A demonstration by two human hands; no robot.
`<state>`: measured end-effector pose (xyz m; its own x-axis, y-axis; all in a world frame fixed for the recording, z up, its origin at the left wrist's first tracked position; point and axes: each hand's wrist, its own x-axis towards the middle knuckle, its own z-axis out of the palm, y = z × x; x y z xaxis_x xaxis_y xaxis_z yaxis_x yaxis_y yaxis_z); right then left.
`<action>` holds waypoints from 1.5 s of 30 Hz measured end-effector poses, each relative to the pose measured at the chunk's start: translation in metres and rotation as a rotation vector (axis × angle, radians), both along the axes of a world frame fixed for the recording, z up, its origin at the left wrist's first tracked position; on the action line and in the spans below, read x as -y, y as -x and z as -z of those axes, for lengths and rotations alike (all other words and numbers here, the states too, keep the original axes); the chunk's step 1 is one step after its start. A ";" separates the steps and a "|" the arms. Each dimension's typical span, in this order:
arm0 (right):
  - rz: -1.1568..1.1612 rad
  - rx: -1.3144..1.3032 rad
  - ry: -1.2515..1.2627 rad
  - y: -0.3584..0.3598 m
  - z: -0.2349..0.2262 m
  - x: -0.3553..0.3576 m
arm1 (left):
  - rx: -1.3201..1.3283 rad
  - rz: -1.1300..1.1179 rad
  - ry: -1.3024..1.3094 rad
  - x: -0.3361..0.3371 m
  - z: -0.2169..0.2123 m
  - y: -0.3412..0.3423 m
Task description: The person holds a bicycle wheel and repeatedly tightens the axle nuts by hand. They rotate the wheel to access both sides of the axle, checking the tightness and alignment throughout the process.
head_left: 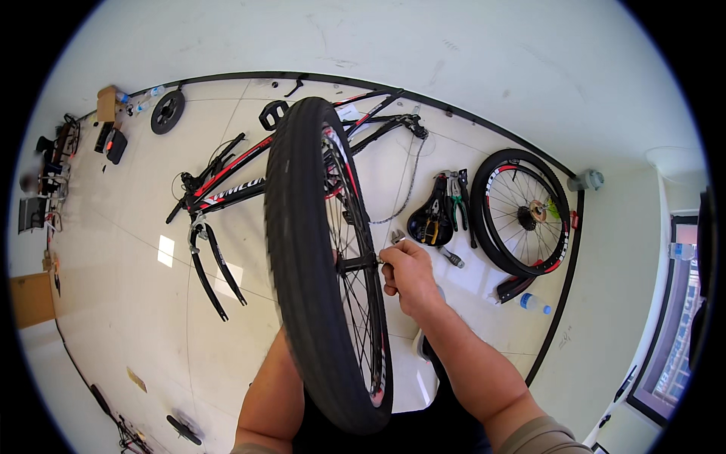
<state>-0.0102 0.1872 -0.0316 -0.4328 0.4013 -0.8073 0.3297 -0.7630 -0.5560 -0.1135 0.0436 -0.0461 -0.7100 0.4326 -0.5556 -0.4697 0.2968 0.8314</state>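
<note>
Wheel (pixel 291 227) is up in front of the person, roughly upright; bike frame (pixel 231 193) lies beyond and left of it, second wheel (pixel 482 227) well apart to its right. Right hand (pixel 408 274): thumb and fingers pinched on the axle end (pixel 379 259), wheel's right side. Left forearm (pixel 270 386) runs behind the wheel; left hand hidden, can't tell its grip. Probably best: steady wheel, light fingertip pressure, fingers in line with axle.
</note>
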 end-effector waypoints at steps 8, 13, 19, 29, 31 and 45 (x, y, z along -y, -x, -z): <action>-0.001 -0.003 0.021 0.003 0.010 0.006 | -0.013 -0.091 0.056 0.004 0.006 0.003; 0.002 -0.004 0.042 -0.004 0.016 0.010 | 0.131 -0.242 -0.135 0.004 -0.010 -0.008; -0.026 -0.002 0.036 -0.010 0.014 0.025 | 0.067 -0.111 -0.082 0.037 0.003 -0.015; -0.071 0.023 -0.051 -0.035 0.008 0.066 | 0.128 -0.242 -0.123 0.085 0.008 -0.056; -0.065 -0.025 -0.048 -0.046 0.019 0.075 | -0.005 -0.105 0.023 0.098 0.013 -0.064; -0.177 -0.173 -0.059 -0.062 0.013 0.112 | -0.119 0.061 0.014 0.143 0.012 -0.082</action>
<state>0.0517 0.0753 -0.0446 -0.6302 0.3509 -0.6926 0.3512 -0.6668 -0.6573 -0.0316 -0.0990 -0.0585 -0.7440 0.4699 -0.4751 -0.3488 0.3333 0.8759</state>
